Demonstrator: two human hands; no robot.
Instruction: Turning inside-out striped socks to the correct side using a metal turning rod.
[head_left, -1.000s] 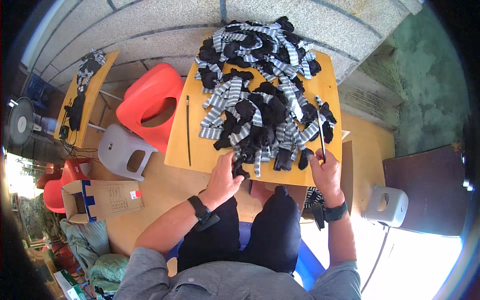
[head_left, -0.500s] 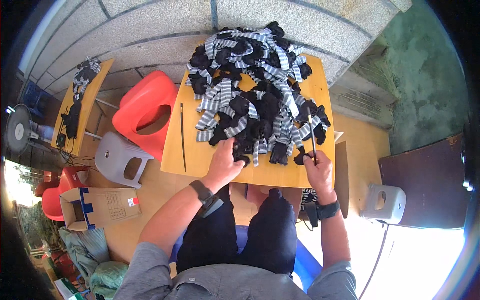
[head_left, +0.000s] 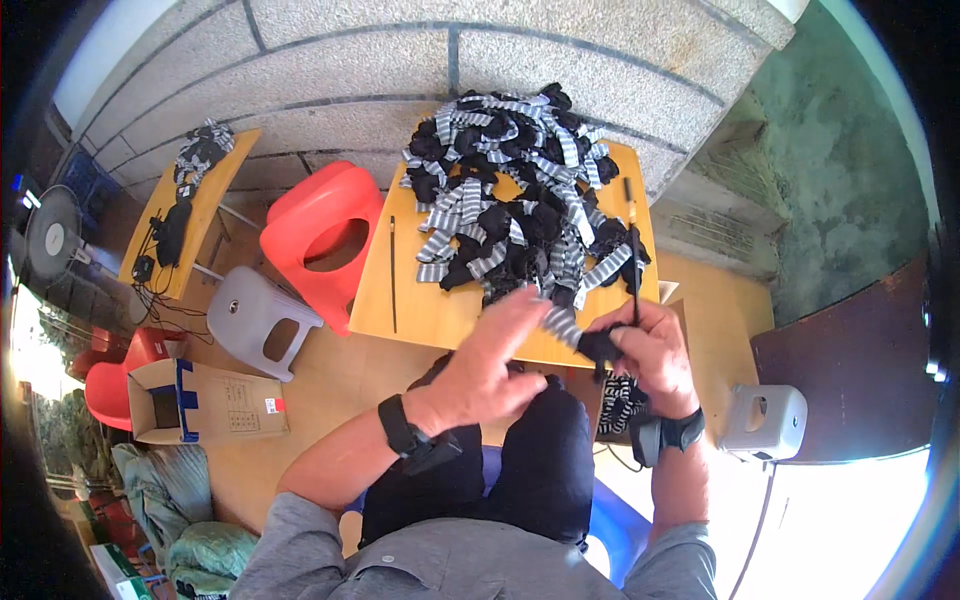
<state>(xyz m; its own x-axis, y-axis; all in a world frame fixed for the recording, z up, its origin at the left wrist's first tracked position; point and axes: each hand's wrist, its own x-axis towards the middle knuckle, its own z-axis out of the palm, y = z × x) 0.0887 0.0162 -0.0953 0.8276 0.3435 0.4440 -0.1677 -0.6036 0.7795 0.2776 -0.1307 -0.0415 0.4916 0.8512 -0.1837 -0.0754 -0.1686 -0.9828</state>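
Observation:
My left hand [head_left: 482, 362] is raised over the near edge of the yellow table [head_left: 425, 310], fingers spread, beside the striped end of a bunched, sock-like fabric piece [head_left: 598, 345]. That piece has a black wad and a grey-and-white striped strip. My right hand [head_left: 655, 355] grips the black wad and also keeps a thin dark rod [head_left: 634, 250] upright against its fingers. Whether the left fingertips touch the striped end, I cannot tell. Beyond both hands lies a big pile of similar black-and-striped pieces [head_left: 520, 170].
A second thin rod [head_left: 393, 275] lies on the table's left side. Left of the table stand a red stool [head_left: 330, 205] and a grey stool [head_left: 240, 315]. An open cardboard box [head_left: 235, 400] rests on the floor. Striped cloth [head_left: 620, 405] shows below the table's right corner.
My left hand has come off the pile's near edge and opened. The right hand now holds a black-and-striped piece in front of the table edge. The view has shifted slightly.

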